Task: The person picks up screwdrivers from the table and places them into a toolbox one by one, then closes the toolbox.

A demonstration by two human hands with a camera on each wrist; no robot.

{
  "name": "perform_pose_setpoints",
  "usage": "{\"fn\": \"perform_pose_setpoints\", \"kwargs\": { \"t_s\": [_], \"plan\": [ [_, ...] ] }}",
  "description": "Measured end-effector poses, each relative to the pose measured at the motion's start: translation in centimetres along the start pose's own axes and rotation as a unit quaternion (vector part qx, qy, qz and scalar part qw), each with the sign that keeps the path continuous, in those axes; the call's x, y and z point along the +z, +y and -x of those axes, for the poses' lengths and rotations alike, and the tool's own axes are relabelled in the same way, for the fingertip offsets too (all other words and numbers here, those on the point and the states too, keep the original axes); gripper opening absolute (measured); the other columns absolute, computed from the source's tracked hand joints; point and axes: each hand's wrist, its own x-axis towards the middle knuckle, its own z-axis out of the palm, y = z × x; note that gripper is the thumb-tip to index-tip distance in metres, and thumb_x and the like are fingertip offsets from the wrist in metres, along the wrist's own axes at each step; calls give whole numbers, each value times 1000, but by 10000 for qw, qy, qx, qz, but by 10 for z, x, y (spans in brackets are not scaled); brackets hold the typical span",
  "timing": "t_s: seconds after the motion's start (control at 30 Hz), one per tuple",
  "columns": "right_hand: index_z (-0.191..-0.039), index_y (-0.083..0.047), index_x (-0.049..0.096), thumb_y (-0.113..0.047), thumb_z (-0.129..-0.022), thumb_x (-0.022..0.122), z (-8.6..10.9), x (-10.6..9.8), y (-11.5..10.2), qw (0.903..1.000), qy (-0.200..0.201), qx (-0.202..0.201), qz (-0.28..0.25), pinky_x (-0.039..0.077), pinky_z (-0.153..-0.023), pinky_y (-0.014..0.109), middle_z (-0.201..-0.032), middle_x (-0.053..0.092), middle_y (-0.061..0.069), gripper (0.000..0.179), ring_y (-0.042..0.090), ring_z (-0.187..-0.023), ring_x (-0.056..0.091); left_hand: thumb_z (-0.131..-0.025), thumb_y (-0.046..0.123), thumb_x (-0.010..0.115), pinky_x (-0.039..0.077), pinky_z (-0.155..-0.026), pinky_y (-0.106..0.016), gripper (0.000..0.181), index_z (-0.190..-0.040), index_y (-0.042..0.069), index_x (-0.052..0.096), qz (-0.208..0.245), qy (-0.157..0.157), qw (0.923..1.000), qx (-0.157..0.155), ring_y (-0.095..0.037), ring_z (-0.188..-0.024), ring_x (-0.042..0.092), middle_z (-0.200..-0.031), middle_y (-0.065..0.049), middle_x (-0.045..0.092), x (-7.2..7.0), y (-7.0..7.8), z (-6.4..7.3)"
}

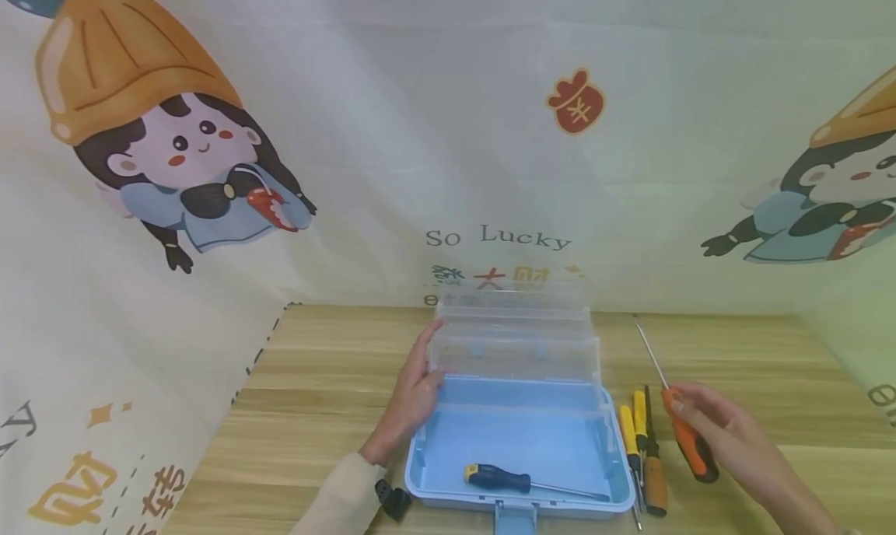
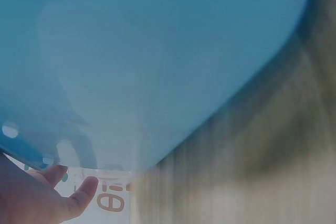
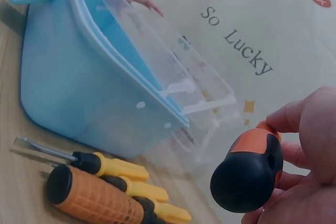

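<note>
A light blue toolbox [image 1: 518, 430] stands with its clear lid [image 1: 518, 356] raised; inside lies a screwdriver [image 1: 498, 478] with a dark blue and yellow handle. My left hand [image 1: 418, 387] holds the left edge of the lid at the hinge side. In the left wrist view, the blue box wall [image 2: 147, 66] fills much of the frame, with the left hand's fingers [image 2: 83, 196] below it. My right hand [image 1: 731, 434] grips an orange and black screwdriver [image 1: 693, 445] by its handle, right of the box, its shaft slanting toward the back wall.
Right of the box lie several tools: yellow-and-black screwdrivers [image 3: 123, 167] and one tool with an orange-brown ribbed handle [image 3: 100, 196]. A printed cloth [image 1: 490, 131] hangs behind the wooden table [image 1: 315, 379]. The box's front latch [image 1: 516, 518] hangs down.
</note>
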Motion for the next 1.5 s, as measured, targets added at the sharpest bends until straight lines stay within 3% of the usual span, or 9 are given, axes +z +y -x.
{"fn": "perform_pose_setpoints", "kwargs": {
  "t_s": [0.07, 0.17, 0.33, 0.47, 0.7, 0.9, 1.1, 1.3, 1.5],
  "plan": [
    [-149, -2, 37, -51, -102, 43, 0, 0, -2, 10000, 5, -41, -1, 48, -94, 63, -145, 48, 25, 68, 44, -128, 50, -94, -5, 42, 44, -102, -51, 73, -156, 30, 25, 53, -6, 10000, 4, -37, -122, 52, -162, -1, 25, 0, -1, 0],
    [-147, -2, 40, -47, -103, 44, 0, 1, -3, 9998, 93, -185, 7, 50, -95, 59, -142, 51, 24, 64, 40, -124, 54, -94, -4, 42, 48, -97, -49, 74, -156, 32, 24, 41, 0, 10000, 20, -36, -115, 56, -162, -2, 26, 1, -1, 0],
    [-144, -2, 45, -42, -103, 48, -1, 2, -5, 9991, 228, -358, -53, 54, -88, 40, -137, 57, 22, 58, 16, -110, 61, -94, -4, 42, 44, -103, -52, 73, -156, 31, 24, 68, 4, 10000, -25, -36, -120, 54, -163, 0, 24, 1, 0, 0],
    [-143, -3, 47, -39, -103, 50, -3, 3, -8, 9980, 273, -562, -138, 52, -81, 30, -136, 58, 22, 55, 4, -101, 61, -94, -5, 42, 34, -114, -56, 73, -156, 28, 25, 125, 2, 9999, -27, -36, -136, 43, -164, 0, 22, 1, 0, 0],
    [-142, -3, 48, -37, -102, 51, -5, 5, -17, 9971, 277, -679, -195, 53, -78, 30, -135, 59, 21, 53, 8, -99, 62, -94, -5, 42, 39, -110, -56, 73, -156, 30, 25, 212, -20, 9998, -46, -40, -128, 49, -162, -2, 25, 1, 1, 0],
    [-142, -4, 49, -37, -102, 53, -5, 8, -24, 9969, 261, -707, -240, 52, -77, 33, -134, 59, 21, 53, 14, -99, 62, -95, -3, 43, 38, -110, -58, 73, -156, 33, 24, 200, -69, 9998, -61, -36, -132, 47, -161, -3, 28, -1, 2, 1],
    [-141, -3, 49, -33, -102, 54, -7, 11, -27, 9948, 278, -924, -326, 54, -76, 31, -133, 59, 23, 50, 11, -97, 64, -96, 0, 44, 47, -103, -56, 73, -156, 36, 23, 303, -155, 9993, -141, -34, -120, 58, -154, -8, 39, -3, 2, 3],
    [-140, -4, 51, -33, -102, 54, -9, 12, -28, 9937, 250, -1045, -332, 54, -77, 32, -132, 60, 22, 48, 12, -102, 64, -98, 10, 51, 43, -105, -58, 69, -156, 36, 23, 669, -241, 9972, -248, -34, -133, 48, -156, -6, 37, -2, 6, 4],
    [-139, -2, 51, -31, -101, 55, -9, 14, -30, 9928, 210, -1102, -410, 54, -78, 29, -128, 64, 19, 47, 1, -100, 63, -99, 7, 50, 39, -109, -59, 70, -158, 28, 20, 708, -310, 9970, -7, -38, -137, 42, -156, -11, 36, 0, 5, 3]
  ]
}}
